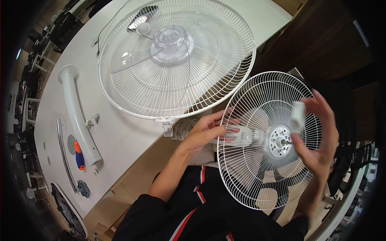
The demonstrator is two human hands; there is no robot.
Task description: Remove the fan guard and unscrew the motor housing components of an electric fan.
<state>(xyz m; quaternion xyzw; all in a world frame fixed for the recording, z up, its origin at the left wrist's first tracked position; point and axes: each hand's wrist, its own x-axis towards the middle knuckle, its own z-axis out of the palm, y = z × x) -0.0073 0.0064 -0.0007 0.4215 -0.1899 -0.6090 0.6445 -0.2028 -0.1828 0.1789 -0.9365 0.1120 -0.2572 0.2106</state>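
Note:
A round white wire fan guard point(231, 176) stands tilted over my lap, with a metal shaft point(287, 142) sticking out of the perforated disc point(277, 141) at its centre. My left hand point(205, 130) grips the guard's left rim, its fingers partly behind the wires. Just above the shaft, my right hand point(321, 132) curves its thumb and fingers around a small white plastic piece point(298, 115). Motion blurs that piece, so its exact kind does not show. Through the wires a pale motor housing point(245, 137) is visible behind the guard.
On the white table point(116, 140), a larger fan guard point(105, 94) carries a clear fan blade point(171, 38). At left lie a white tube point(76, 108), a thin metal rod point(64, 152), an orange-blue screwdriver point(79, 156) and a dark knob point(83, 188). Dark chairs stand at right.

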